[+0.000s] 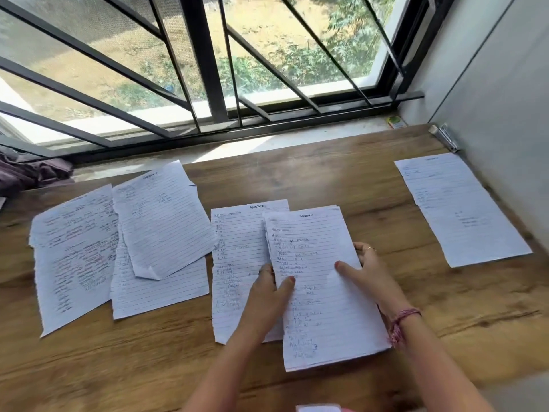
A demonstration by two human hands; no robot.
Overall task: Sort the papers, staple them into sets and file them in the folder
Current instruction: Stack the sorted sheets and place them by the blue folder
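We note a stack of lined sheets [323, 292] at centre frame, headed "Section" with a number we cannot read. The left hand [269, 292] pinches its left edge, thumb on top and fingers underneath; the right hand [367, 270] grips its right edge likewise. The stack overlaps a second headed sheet [237, 263] lying just to its left. We judge sorting to be in hand: no set appears stapled yet.

Further left lie three more loose sheets [118, 242], overlapping and askew. A single sheet [457, 209] lies well apart at right frame, and a stapler [445, 138] rests in the upper right corner of the wooden table [341, 179]. No folder is visible. The next move, in our judgement, calls for squaring the held stack and laying it down clear of its neighbour.
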